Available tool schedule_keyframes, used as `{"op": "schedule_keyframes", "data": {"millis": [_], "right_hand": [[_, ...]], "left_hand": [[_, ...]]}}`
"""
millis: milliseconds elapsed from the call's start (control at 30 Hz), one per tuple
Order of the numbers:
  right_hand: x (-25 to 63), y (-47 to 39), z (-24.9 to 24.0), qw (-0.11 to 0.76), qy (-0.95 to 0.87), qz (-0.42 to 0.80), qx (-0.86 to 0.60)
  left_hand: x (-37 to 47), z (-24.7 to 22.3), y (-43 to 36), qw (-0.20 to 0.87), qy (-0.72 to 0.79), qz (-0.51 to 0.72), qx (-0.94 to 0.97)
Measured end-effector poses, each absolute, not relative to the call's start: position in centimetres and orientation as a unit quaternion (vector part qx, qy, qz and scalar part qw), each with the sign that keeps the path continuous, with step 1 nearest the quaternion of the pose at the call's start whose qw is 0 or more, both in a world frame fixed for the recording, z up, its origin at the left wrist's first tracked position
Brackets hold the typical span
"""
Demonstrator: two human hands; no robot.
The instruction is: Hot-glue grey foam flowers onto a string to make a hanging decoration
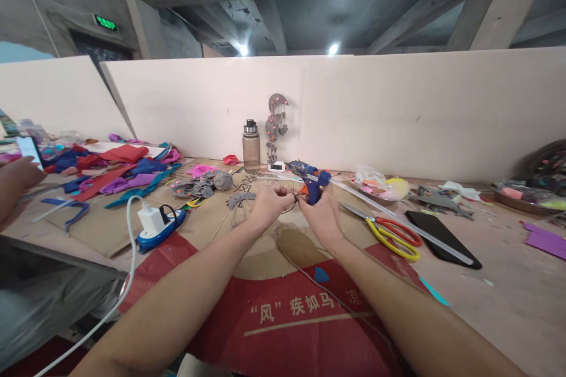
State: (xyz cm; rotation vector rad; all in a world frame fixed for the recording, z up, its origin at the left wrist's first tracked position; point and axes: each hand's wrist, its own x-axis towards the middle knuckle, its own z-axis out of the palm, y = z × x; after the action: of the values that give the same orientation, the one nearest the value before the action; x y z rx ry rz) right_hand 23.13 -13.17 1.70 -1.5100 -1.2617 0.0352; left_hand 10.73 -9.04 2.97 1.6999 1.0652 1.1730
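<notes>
Hands meet at counter centre, well forward of the body. Right hand (325,212) wraps the grip of a blue plastic hot glue gun (309,179), fingers closed around it; the gun's long axis runs from the hand up-left, and whether its nozzle is at the orange bit by the fingertips is too small to tell. Left hand (267,203) pinches a small dark piece (294,199) between thumb and fingertips, just beside the gun; what the piece is cannot be told. Both hands nearly touch, so the piece lies between them, equally near to each. Thin grey cord (309,274) trails from the hands toward the body across flattened brown-and-red printed cardboard (283,318), matte.

Right of the hands: scissors with red and yellow plastic loops (393,235), then a flat black glossy slab (442,238). Behind: a smoky translucent water bottle (250,147). Left: a white charger on a blue power strip (159,224), soft felt scraps in red, blue, purple (115,168). Far left, another person's hand (17,177) by a phone (29,147).
</notes>
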Motion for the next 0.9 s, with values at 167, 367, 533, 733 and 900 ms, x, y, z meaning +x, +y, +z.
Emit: {"op": "schedule_keyframes", "data": {"millis": [167, 367, 533, 733, 900], "right_hand": [[23.2, -12.8, 1.3, 0.54, -0.539, 0.01, -0.646], [23.0, -12.9, 1.7, 0.55, -0.535, 0.021, -0.641], [22.8, -13.3, 2.4, 0.565, -0.526, 0.034, -0.635], [23.4, -12.7, 1.9, 0.571, -0.503, 0.08, -0.643], [25.2, -11.0, 0.5, 0.631, -0.476, 0.226, -0.569]], "left_hand": [[10.8, 2.7, -8.9, 0.403, 0.42, 0.457, 0.673], [10.8, 3.0, -9.1, 0.396, 0.425, 0.449, 0.679], [10.8, 3.1, -9.2, 0.396, 0.426, 0.448, 0.679], [10.7, 3.1, -9.2, 0.41, 0.425, 0.442, 0.675], [10.5, 2.7, -8.7, 0.423, 0.412, 0.47, 0.656]]}}
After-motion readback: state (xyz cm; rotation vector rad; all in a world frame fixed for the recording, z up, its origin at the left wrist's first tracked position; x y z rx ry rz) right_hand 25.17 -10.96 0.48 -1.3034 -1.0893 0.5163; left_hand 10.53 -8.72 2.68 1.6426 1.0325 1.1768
